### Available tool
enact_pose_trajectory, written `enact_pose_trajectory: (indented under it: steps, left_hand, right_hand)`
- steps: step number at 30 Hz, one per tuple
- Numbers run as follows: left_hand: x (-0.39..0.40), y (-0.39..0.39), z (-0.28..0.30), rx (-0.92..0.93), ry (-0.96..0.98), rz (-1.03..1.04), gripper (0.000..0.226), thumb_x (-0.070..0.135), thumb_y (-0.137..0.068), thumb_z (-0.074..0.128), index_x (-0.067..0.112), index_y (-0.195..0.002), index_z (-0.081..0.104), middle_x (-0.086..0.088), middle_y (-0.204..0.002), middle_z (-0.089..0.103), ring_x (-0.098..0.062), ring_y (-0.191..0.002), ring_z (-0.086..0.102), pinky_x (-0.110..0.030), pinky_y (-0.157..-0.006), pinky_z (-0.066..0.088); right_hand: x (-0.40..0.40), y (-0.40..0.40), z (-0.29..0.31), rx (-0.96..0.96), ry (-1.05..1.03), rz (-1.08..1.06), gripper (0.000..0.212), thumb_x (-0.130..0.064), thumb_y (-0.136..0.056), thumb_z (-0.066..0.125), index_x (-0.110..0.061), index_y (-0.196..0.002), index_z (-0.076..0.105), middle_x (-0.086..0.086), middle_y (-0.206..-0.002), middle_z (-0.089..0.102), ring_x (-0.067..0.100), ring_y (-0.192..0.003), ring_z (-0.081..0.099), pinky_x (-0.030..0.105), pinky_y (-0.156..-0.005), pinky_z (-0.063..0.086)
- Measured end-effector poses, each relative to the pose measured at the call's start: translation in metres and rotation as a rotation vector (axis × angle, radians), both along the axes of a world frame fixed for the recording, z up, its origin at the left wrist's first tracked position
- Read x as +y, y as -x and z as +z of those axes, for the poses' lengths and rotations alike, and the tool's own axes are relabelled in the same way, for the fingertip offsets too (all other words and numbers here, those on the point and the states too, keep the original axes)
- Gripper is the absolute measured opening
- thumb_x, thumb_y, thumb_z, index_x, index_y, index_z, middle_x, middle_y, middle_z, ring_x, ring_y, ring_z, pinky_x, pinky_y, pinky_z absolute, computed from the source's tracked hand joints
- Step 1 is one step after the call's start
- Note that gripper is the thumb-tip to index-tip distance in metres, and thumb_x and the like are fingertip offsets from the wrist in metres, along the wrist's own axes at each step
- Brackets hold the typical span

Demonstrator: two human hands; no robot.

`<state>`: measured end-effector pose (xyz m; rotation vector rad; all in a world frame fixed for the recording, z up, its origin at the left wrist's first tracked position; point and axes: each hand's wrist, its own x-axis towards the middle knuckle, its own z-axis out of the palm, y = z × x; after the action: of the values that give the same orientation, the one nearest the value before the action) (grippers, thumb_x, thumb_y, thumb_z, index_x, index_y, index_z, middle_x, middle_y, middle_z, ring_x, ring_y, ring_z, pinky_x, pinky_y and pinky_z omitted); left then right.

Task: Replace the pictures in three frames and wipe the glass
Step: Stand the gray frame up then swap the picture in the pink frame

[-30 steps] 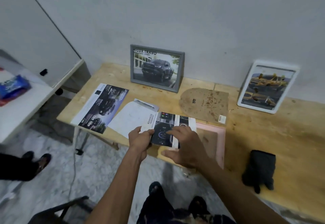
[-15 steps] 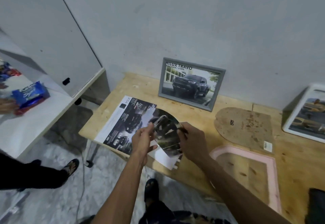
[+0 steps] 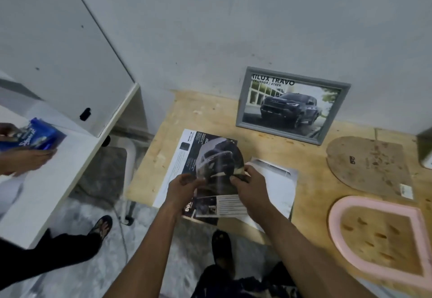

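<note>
Two hands are holding one glossy picture (image 3: 218, 171) over the near left part of a wooden bench (image 3: 311, 164). The left hand (image 3: 183, 186) is pinching the picture's left edge with thumb and curled fingers. The right hand (image 3: 251, 189) is pinching its right edge the same way. The picture is curving upward between them and is showing a dark pickup truck; the small print on its lower part is too blurred to read.

Under the picture, a brochure (image 3: 184, 159) is lying flat on the bench, with a white margin and dark car photos. Near its bottom edge, large white digits are reading roughly "500". Just right of the hands, a white sheet (image 3: 278, 185) is lying flat, partly under the right hand.

At the back of the bench, a grey frame (image 3: 292, 105) is leaning against the wall. Its picture is showing a dark truck under the heading "HILUX TRAVO", with a smaller line ending in "4TREX".

To the right, a brown backing board (image 3: 369, 164) with one rounded end is lying flat, carrying a small dark logo and a white sticker. Nearer the viewer, a pink frame (image 3: 336, 218) with a rounded end is lying flat, with bare wood showing through its opening.

At far left, another person's hand is holding a blue packet (image 3: 37, 135) on a white shelf (image 3: 70, 164).
</note>
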<state>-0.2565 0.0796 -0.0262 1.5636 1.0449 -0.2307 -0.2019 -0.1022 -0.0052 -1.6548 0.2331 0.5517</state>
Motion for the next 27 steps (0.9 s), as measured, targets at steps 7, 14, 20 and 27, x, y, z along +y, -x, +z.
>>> enact_pose_trajectory:
  steps: [7,14,20,27]
  left_hand:
    - [0.039,-0.015,-0.021,0.034,0.083,0.069,0.03,0.016,-0.07,0.086,0.019,-0.096,0.07,-0.014,-0.098,0.074,-0.032,-0.09,0.072,-0.049,-0.086,0.059]
    - [0.067,-0.04,-0.043,0.097,-0.29,-0.028,0.023,0.007,-0.076,0.077,0.02,-0.094,0.069,0.0,-0.08,0.072,-0.023,-0.078,0.067,-0.039,-0.08,0.059]
    - [0.067,-0.046,-0.043,0.103,-0.523,-0.184,0.03,0.015,-0.085,0.068,0.012,-0.114,0.063,-0.015,-0.105,0.069,-0.034,-0.098,0.063,-0.034,-0.082,0.048]
    - [0.059,-0.045,-0.05,0.195,-0.728,-0.344,0.052,0.032,-0.083,0.072,0.014,-0.129,0.053,-0.014,-0.131,0.053,-0.034,-0.121,0.049,-0.048,-0.095,0.046]
  right_hand:
    - [0.029,-0.014,-0.03,0.183,0.077,-0.096,0.022,-0.001,-0.084,0.066,-0.01,-0.103,0.062,0.007,-0.098,0.07,0.02,-0.087,0.067,0.027,-0.069,0.057]
    - [0.054,-0.026,-0.055,0.184,0.425,0.086,0.032,-0.007,-0.083,0.059,-0.024,-0.111,0.06,0.001,-0.101,0.069,0.024,-0.094,0.064,0.04,-0.087,0.055]
    - [0.066,-0.028,-0.064,0.119,0.538,0.175,0.029,-0.008,-0.088,0.055,-0.016,-0.116,0.059,0.005,-0.1,0.064,0.026,-0.091,0.06,0.036,-0.079,0.053]
    - [0.066,-0.018,-0.071,0.042,0.59,0.1,0.02,-0.009,-0.085,0.061,-0.014,-0.103,0.064,0.007,-0.102,0.067,0.025,-0.09,0.063,0.031,-0.077,0.055]
